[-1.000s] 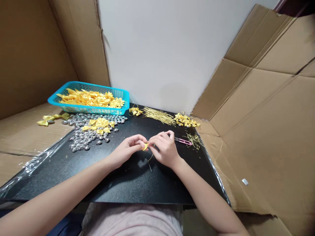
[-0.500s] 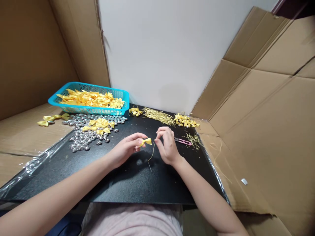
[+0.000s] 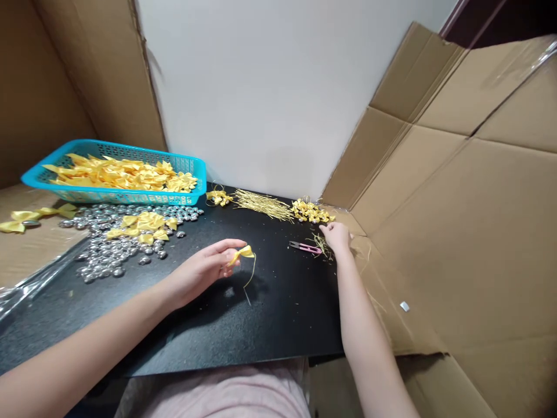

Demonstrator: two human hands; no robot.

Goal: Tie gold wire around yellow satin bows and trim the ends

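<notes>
Between the thumb and fingers of my left hand (image 3: 213,264) is a yellow ribbon bow (image 3: 246,251). A thin gold cord (image 3: 253,271) hangs from the bow and ends in a straight, pale tip near the table. My right hand (image 3: 336,237) is over a tangle of gold cord scraps (image 3: 321,247), fingertips pinched together; whether they hold a scrap is too small to tell. Pink-handled thread snips (image 3: 306,248) lie just left of that tangle, touching its edge.
A blue basket (image 3: 202,180) of yellow bows stands at the back left, with silver beads (image 3: 102,258) and loose bows (image 3: 148,222) before it. Cut gold cords (image 3: 263,204) lie by a pile of finished-looking bows (image 3: 311,210). Cardboard (image 3: 456,232) walls the right side.
My right hand has let go of the bow and moved right to the cord scraps. My left hand keeps the bow, its cord now hanging free. The view has turned right.
</notes>
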